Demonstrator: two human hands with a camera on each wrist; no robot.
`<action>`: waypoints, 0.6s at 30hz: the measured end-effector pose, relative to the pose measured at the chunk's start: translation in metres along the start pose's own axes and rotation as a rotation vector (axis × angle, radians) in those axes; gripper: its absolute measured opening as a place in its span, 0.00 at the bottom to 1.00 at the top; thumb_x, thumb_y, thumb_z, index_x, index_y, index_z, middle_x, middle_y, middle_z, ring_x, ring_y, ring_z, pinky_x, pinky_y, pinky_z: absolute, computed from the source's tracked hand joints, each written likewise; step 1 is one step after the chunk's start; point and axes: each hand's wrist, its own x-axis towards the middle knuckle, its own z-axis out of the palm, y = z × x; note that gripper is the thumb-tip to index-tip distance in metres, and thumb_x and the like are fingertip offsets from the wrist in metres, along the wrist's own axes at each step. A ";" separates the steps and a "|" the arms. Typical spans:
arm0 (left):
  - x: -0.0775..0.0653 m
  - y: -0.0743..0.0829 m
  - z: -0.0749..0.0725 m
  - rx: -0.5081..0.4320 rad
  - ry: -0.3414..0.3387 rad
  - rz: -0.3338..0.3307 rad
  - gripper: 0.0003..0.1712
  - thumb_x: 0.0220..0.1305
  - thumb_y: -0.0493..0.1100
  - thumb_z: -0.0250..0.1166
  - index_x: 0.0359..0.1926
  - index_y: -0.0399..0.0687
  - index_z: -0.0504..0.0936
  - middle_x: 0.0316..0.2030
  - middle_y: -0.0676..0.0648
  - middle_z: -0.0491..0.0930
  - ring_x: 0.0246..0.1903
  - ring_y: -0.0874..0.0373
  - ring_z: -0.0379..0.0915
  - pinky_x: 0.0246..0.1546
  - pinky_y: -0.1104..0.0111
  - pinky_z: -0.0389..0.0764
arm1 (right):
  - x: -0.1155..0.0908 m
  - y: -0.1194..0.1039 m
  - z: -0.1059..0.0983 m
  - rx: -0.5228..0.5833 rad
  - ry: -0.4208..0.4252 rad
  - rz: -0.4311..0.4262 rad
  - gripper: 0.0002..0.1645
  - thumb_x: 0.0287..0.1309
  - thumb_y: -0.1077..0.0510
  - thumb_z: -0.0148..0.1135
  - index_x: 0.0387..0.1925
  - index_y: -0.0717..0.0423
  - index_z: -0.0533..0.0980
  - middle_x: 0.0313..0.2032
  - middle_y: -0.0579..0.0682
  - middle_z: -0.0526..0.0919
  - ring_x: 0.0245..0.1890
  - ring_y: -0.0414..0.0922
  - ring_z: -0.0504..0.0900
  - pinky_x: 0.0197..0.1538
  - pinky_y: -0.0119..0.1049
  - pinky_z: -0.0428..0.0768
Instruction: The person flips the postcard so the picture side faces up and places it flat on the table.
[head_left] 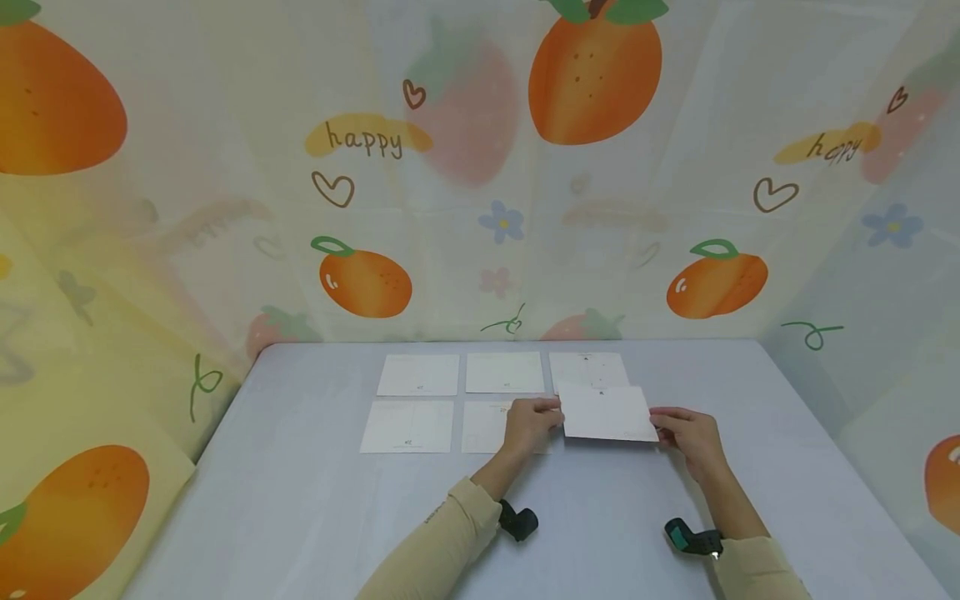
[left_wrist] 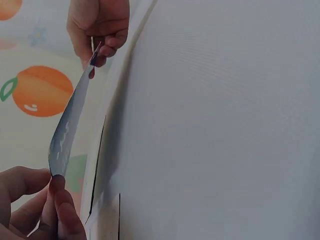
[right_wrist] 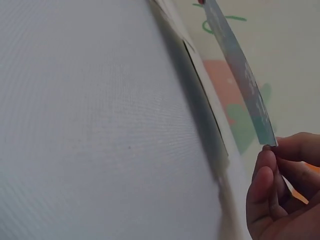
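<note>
A white card (head_left: 606, 412), perhaps a postcard, is held up off the table between both hands, its pale face with small print toward the head camera. My left hand (head_left: 529, 427) pinches its left edge between thumb and fingers. At the opposite edge, my right hand (head_left: 692, 440) pinches it the same way. In the left wrist view the card (left_wrist: 70, 122) bends slightly and its underside looks bluish and printed. The right wrist view shows that underside of the card (right_wrist: 245, 82) too. Behind it lies another white card (head_left: 588, 367), partly covered.
Several similar cards lie flat in two rows: a back-left card (head_left: 417, 375), a back-middle card (head_left: 504, 372), a front-left card (head_left: 407, 427) and a front-middle card (head_left: 480, 427) partly behind my left hand. The white table (head_left: 285, 500) meets a fruit-patterned cloth (head_left: 465, 275) at the back.
</note>
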 end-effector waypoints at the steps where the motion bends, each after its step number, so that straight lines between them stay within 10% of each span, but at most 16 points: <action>1: 0.000 0.000 0.000 0.019 -0.004 -0.003 0.12 0.56 0.37 0.67 0.42 0.40 0.87 0.38 0.46 0.87 0.34 0.62 0.80 0.35 0.71 0.80 | 0.000 0.001 0.000 -0.009 -0.002 0.000 0.24 0.63 0.61 0.60 0.55 0.74 0.73 0.25 0.37 0.80 0.26 0.35 0.76 0.32 0.27 0.78; 18: -0.004 -0.003 0.003 0.212 -0.064 0.006 0.12 0.52 0.35 0.71 0.40 0.38 0.87 0.32 0.46 0.87 0.30 0.63 0.76 0.29 0.74 0.74 | -0.001 0.008 -0.001 -0.139 -0.028 -0.021 0.22 0.61 0.62 0.60 0.53 0.75 0.74 0.26 0.43 0.80 0.25 0.37 0.74 0.28 0.28 0.76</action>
